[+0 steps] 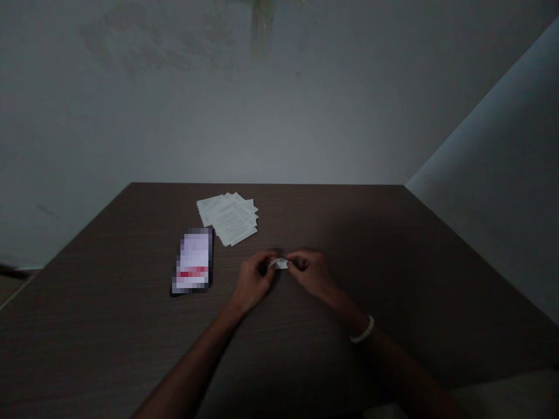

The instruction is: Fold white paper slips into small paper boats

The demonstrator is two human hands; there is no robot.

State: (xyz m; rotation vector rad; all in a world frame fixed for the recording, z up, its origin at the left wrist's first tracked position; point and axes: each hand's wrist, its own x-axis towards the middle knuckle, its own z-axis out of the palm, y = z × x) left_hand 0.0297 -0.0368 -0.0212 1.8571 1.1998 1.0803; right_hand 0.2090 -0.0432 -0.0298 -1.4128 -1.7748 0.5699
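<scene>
In the head view, we have the small white paper (282, 263) directly between our hands, its long axis running side to side, roughly along the far edge of the table (340, 198) and about midway between the left and right edges. Our left hand (254, 277) pinches one end and our right hand (313, 271) the other, neither being nearer.

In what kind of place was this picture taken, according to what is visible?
Probably a plain indoor room, perhaps a home or small office: a dark brown wood-grain table stands at a stained grey wall, with a spread pile of printed white papers on it.
</scene>
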